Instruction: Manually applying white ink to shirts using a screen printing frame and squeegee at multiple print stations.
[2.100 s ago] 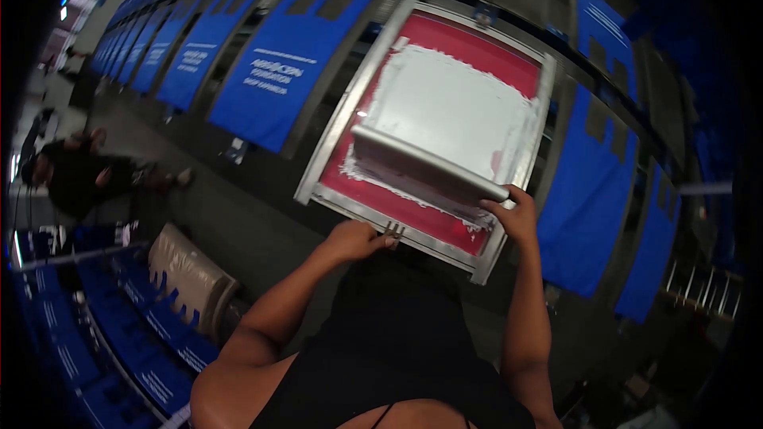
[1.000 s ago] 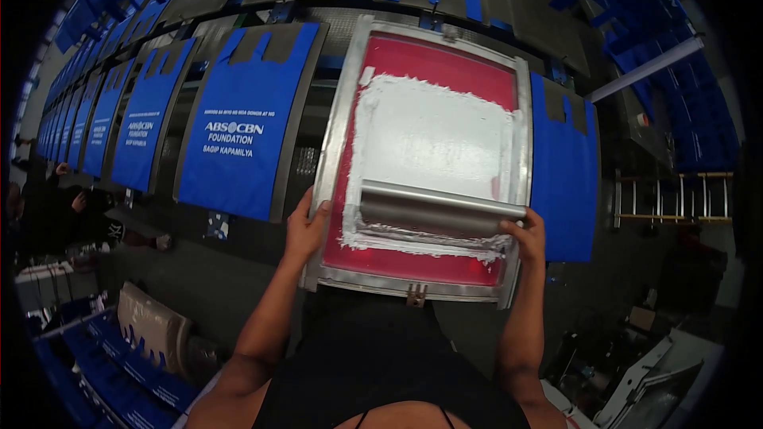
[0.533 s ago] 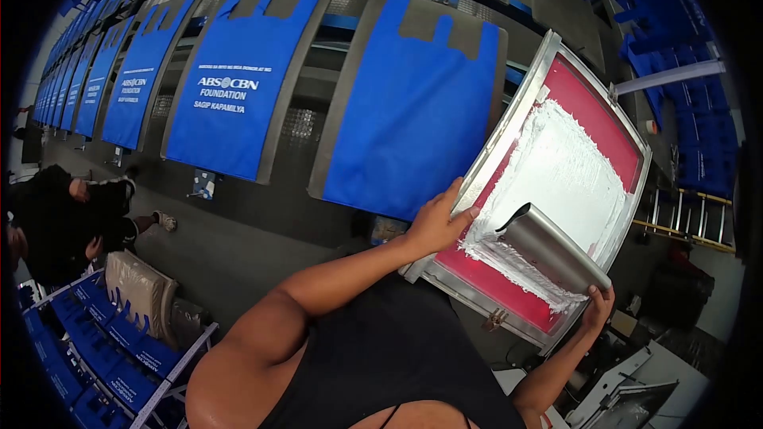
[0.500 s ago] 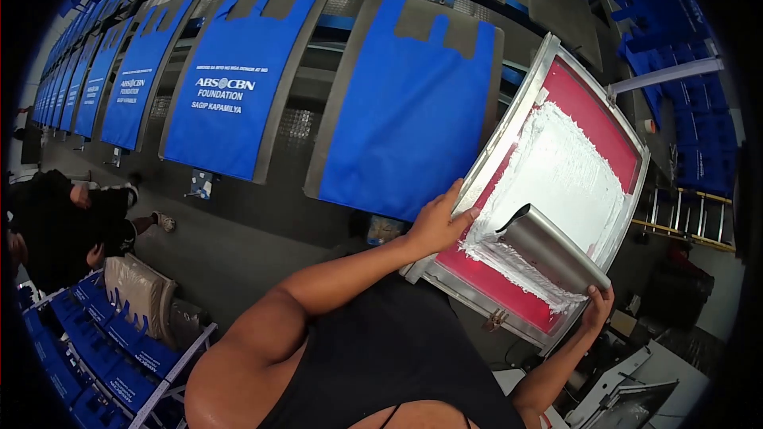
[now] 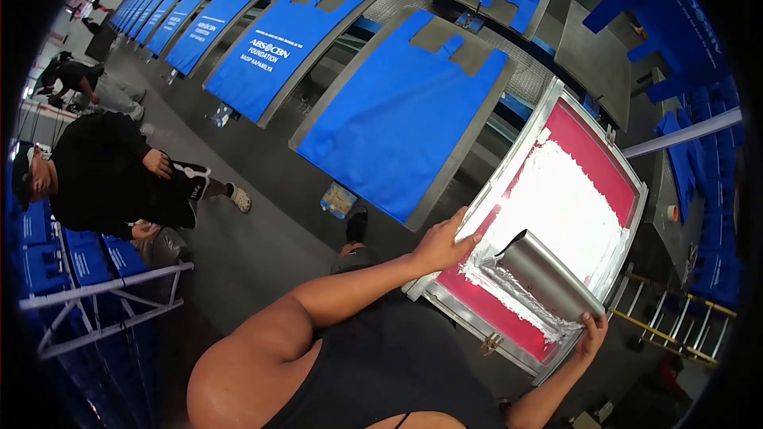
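Note:
A silk-screen frame (image 5: 467, 232) with a metal border is held tilted at my right front. Its mesh is red around a broad patch of white ink (image 5: 552, 206). Across the lower part of the mesh lies a grey metal squeegee (image 5: 552, 276), with white ink smeared along it. My left hand (image 5: 447, 243) is closed around the frame's left side, thumb over the border. At the lower right edge, my right hand (image 5: 590, 335) grips the frame, its fingertips against the squeegee's end. Left of the frame, a plain blue bag (image 5: 397, 123) lies flat on a grey printing board.
Blue bags with white print (image 5: 278, 56) lie on a long row of boards running far left. A person in black (image 5: 103, 171) sits at the left, near a white metal rack (image 5: 119, 302). A yellow-railed ladder (image 5: 671, 314) and hanging blue bags (image 5: 683, 24) are at the right.
The view has swung, so the row of bags sits further right and more of the seated person shows. Both hands keep their hold on the frame, and the squeegee stays in place on the mesh.

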{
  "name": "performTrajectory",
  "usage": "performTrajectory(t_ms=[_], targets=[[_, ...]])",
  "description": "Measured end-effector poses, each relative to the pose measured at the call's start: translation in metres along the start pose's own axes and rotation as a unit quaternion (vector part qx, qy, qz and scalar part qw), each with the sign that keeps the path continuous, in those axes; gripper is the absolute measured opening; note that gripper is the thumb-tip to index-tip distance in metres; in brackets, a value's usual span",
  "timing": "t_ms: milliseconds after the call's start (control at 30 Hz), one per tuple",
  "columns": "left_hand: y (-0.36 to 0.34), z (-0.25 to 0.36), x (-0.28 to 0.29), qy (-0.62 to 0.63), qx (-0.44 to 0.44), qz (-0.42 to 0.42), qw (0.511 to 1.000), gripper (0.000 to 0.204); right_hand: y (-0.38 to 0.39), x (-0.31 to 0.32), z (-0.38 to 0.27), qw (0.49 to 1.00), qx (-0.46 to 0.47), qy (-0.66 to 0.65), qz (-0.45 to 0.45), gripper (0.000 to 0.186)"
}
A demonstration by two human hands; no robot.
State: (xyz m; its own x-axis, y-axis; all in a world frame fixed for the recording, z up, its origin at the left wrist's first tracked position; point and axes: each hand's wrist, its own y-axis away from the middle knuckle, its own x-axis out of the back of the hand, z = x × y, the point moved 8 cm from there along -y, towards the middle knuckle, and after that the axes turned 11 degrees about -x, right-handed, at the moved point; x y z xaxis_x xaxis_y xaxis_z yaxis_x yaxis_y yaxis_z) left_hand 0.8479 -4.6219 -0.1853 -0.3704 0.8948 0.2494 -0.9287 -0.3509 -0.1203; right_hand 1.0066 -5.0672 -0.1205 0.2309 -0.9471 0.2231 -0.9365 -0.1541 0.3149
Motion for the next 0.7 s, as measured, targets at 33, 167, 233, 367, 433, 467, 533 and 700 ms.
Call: performTrajectory(t_ms=[33,167,233,367,433,467,533,700], targets=[[0.003,0.001,-0.001,0.003,0.008,-0.002,1.0,0.071,0.001,0.003,0.002,1.0,0.004,0.002,0.0,0.038],[0.005,0.001,0.001,0.012,-0.012,0.004,1.0,0.074,0.014,-0.01,-0.012,1.0,0.026,0.001,-0.003,0.042],[-0.001,0.0,0.004,0.011,-0.004,-0.001,1.0,0.075,0.022,-0.013,-0.023,0.999,0.023,0.022,-0.001,0.045],[-0.016,0.002,0.007,0.042,0.061,-0.08,0.994,0.078,0.036,-0.011,-0.045,0.998,-0.016,0.041,0.043,0.047],[-0.028,0.0,0.01,0.036,0.038,-0.077,0.996,0.08,0.033,-0.009,-0.052,0.997,-0.032,0.051,0.053,0.046],[-0.028,-0.004,0.013,0.046,0.047,-0.085,0.994,0.08,0.036,-0.013,-0.054,0.995,-0.043,0.06,0.06,0.046],[-0.037,-0.01,0.019,0.05,0.042,-0.095,0.993,0.081,0.035,-0.024,-0.061,0.996,-0.029,0.051,0.068,0.044],[-0.053,-0.032,-0.003,0.06,0.057,-0.137,0.987,0.077,0.033,-0.018,-0.053,0.993,-0.046,0.06,0.092,0.038]])
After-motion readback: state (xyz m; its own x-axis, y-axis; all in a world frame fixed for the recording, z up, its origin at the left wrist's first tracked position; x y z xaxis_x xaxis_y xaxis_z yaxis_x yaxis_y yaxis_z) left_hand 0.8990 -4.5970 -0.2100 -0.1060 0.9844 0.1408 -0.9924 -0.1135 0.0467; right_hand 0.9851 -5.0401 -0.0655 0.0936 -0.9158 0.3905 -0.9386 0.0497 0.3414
